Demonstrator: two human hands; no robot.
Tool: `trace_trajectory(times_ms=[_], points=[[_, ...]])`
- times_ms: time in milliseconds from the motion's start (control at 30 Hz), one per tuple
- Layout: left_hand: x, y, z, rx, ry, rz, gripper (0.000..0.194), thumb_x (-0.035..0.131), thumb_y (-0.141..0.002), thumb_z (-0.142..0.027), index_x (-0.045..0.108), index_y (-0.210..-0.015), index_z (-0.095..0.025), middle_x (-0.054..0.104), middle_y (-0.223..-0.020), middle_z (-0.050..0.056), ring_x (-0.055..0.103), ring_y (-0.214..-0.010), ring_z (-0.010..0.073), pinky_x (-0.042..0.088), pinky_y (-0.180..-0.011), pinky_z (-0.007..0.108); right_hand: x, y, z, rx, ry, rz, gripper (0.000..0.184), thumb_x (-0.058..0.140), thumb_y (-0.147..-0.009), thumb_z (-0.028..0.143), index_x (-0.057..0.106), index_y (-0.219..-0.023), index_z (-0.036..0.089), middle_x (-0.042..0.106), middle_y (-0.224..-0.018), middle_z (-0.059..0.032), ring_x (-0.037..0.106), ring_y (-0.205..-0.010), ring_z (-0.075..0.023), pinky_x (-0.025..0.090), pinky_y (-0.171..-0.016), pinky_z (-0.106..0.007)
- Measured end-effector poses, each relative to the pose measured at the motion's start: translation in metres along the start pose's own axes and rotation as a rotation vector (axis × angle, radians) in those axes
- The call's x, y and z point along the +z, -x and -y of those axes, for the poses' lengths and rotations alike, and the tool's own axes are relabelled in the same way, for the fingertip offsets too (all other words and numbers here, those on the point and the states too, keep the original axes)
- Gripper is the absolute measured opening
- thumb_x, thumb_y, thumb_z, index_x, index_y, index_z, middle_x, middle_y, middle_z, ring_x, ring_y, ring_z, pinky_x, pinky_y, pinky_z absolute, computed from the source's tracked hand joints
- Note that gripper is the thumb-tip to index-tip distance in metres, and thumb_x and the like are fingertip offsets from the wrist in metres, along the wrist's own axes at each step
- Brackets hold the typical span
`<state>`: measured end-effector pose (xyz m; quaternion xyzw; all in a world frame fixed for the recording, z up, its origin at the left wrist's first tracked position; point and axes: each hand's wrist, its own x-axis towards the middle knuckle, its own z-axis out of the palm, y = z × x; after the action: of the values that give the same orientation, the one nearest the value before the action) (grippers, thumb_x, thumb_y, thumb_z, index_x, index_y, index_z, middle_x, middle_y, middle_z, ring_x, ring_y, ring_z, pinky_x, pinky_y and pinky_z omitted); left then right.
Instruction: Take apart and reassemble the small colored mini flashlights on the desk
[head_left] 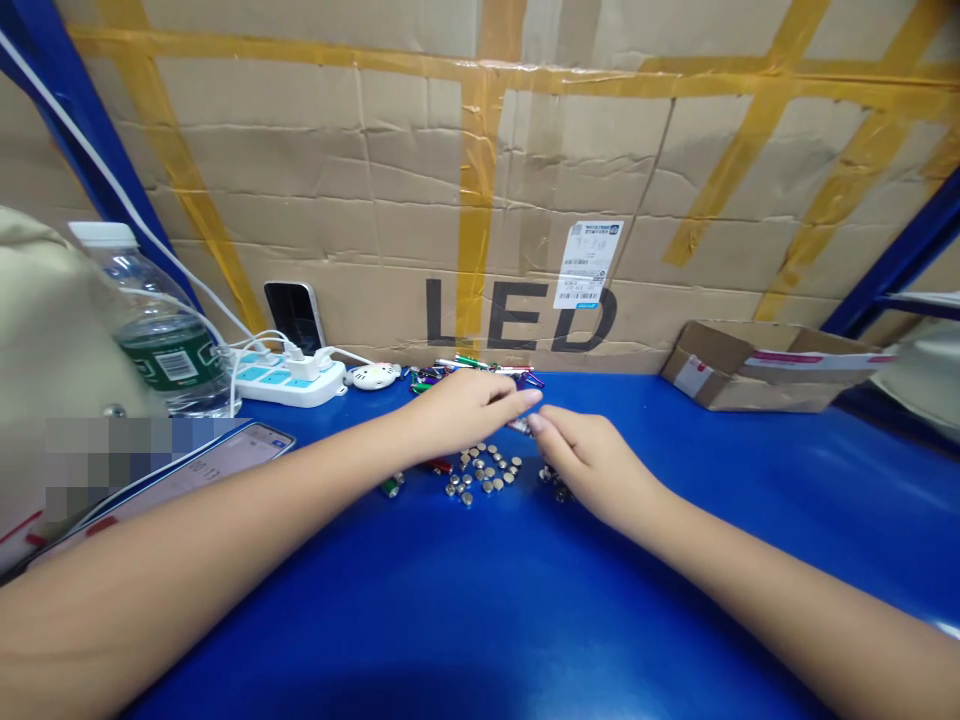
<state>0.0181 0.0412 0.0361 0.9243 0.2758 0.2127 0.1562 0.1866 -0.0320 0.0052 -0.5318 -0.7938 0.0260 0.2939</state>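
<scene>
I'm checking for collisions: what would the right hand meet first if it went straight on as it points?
The right hand would probably meet the left hand first, close ahead of it. A small silvery piece shows near both, but whether it is held is unclear, as is exact depth.

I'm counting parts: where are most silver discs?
In the head view, most silver discs lie near centre, below the left hand and left of the right hand.

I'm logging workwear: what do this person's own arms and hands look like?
The left hand and right hand are gloveless, with no rings or watch visible. Both forearms are bare and taper toward the wrists; no sleeves or markings show.
</scene>
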Motion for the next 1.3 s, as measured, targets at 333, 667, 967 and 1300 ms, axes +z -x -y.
trace_trajectory(times_ms=[333,667,967,1300], points=[[0.013,-0.001,-0.006,-0.135,0.09,0.018,0.057,0.025,-0.094,-0.052,0.057,-0.062,-0.016,0.061,-0.06,0.001,0.053,-0.054,0.0129,0.037,-0.055,0.024,0.002,0.0,0.0,-0.043,0.045,-0.077,0.033,0.03,-0.093,0.033,0.04,-0.064,0.021,0.051,-0.057,-0.0007,0.044,-0.051,-0.0131,0.03,-0.053,-0.026],[0.002,0.0,0.013,0.151,-0.516,0.135,0.052,0.035,-0.092,-0.051,0.06,-0.062,-0.017,0.061,-0.06,0.003,0.05,-0.053,0.0133,0.029,-0.05,0.023,-0.026,0.005,-0.009,-0.244,0.528,0.253,0.033,0.037,-0.093,0.032,0.053,-0.066,0.019,0.056,-0.056,-0.0015,0.044,-0.046,-0.0121,0.019,-0.051,-0.028],[-0.002,-0.002,0.038,0.291,-0.704,-0.001,0.047,0.032,-0.095,-0.046,0.064,-0.074,-0.018,0.066,-0.074,0.003,0.059,-0.07,0.0155,0.036,-0.057,0.023,-0.023,0.006,-0.006,-0.214,0.492,0.441,0.029,0.037,-0.091,0.03,0.052,-0.069,0.019,0.059,-0.061,-0.0007,0.047,-0.05,-0.0111,0.019,-0.052,-0.026],[-0.009,-0.002,0.102,-0.044,-0.392,0.166,0.049,0.028,-0.094,-0.046,0.063,-0.075,-0.017,0.063,-0.084,0.006,0.057,-0.073,0.0171,0.04,-0.069,0.028,-0.017,0.007,-0.005,-0.218,0.525,0.446,0.026,0.039,-0.09,0.032,0.052,-0.071,0.02,0.06,-0.062,-0.001,0.049,-0.05,-0.0117,0.018,-0.051,-0.027]])
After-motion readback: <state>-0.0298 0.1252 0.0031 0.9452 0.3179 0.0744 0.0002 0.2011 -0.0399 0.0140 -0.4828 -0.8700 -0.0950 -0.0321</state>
